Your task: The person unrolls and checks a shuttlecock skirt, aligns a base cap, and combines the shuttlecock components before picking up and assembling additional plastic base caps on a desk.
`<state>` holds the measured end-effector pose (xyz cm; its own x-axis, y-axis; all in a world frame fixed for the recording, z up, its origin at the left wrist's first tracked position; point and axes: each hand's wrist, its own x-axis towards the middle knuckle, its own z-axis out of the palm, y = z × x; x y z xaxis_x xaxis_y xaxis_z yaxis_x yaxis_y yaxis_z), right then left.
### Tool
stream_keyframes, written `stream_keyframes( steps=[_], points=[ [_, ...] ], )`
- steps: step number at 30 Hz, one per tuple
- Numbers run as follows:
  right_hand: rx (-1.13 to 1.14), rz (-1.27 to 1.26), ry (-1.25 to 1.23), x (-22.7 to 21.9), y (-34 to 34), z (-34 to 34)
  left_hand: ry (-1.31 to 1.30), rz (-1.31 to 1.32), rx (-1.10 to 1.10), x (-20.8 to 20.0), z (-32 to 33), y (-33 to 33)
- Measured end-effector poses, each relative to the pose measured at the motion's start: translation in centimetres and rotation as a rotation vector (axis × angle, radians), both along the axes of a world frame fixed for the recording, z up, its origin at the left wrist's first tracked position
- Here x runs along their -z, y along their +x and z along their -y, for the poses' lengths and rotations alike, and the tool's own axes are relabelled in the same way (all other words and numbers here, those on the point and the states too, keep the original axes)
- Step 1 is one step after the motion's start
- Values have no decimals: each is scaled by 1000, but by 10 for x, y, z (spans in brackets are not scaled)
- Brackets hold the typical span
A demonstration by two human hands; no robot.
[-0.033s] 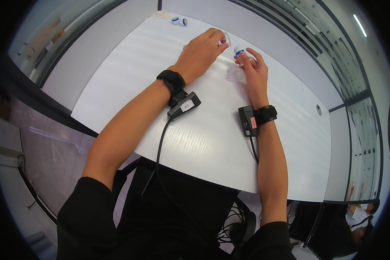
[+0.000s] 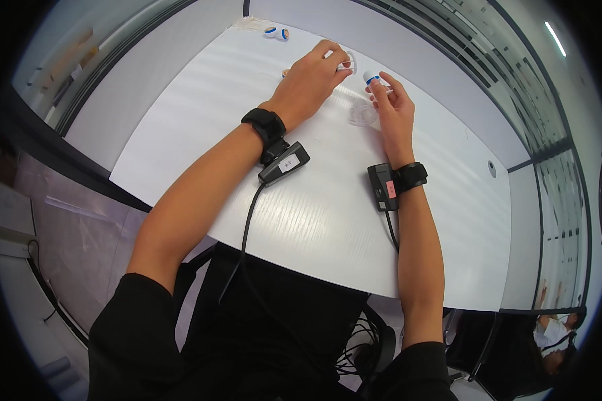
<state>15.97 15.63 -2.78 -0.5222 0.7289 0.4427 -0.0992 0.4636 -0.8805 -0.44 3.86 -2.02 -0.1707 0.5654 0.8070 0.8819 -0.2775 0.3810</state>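
My left hand [image 2: 306, 81] is over the far part of the white table, its fingers pinched on a clear plastic piece with a curved edge [image 2: 352, 61]. To its right my right hand [image 2: 396, 113] holds a small white cylinder with a blue band [image 2: 371, 77] between thumb and fingers; its lower part is hidden. A clear round plastic piece [image 2: 363, 114] lies on the table just left of my right hand. Partly hidden behind my left hand is a small piece with a tan end [image 2: 285, 72]. The two hands are apart.
Two small white-and-blue pieces with tan ends [image 2: 276, 33] lie at the far left, near a pale stringy bundle [image 2: 250, 23]. Low partitions edge the white table [image 2: 301, 220]. Black boxes are strapped to both wrists, trailing cables. A round grommet [image 2: 492, 169] is at the right.
My right hand and the banded cylinder have shifted very slightly, the cylinder a little to the right. My left hand has barely moved and keeps its pinch.
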Motion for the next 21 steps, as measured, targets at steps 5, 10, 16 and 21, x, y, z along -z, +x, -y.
stream_keyframes(
  steps=[5,10,16,21],
  points=[
    [62,59,73,5,4,-8,-113,30,-140,1,-1,12],
    [60,64,55,4,3,0,-113,8,-83,2,4,11],
    [236,107,248,5,2,-4,-211,24,-20,-2,5,8],
    [79,121,135,2,2,0,-198,-219,-62,-2,8,5]
  ],
)
